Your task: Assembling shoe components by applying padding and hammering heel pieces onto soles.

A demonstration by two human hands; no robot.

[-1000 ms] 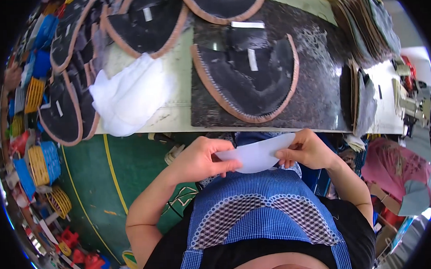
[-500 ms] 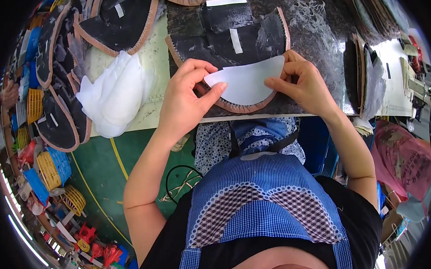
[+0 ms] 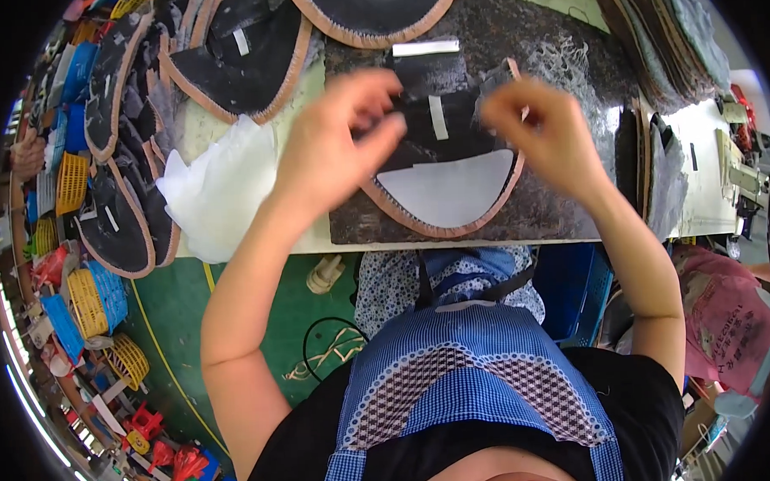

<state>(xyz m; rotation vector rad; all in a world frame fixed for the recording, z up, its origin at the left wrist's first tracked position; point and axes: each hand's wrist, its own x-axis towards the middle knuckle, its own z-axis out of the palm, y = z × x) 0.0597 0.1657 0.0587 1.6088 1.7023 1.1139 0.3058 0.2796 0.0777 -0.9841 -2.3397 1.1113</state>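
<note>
White crescent liner (image 3: 445, 190) lies on the black shoe upper (image 3: 432, 124); both hands' grip blurred, cannot tell.

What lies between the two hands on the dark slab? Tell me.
In the head view, between the left hand and right hand: the black curved piece's middle with a small white strip.

Worker's clothing, seen from above.
A blue-and-white checked apron (image 3: 475, 381) with scalloped trim and a dark neck strap (image 3: 476, 292) lies over a black short-sleeved shirt (image 3: 282, 448); patterned blue trousers (image 3: 386, 283) show beneath; both forearms are bare.
</note>
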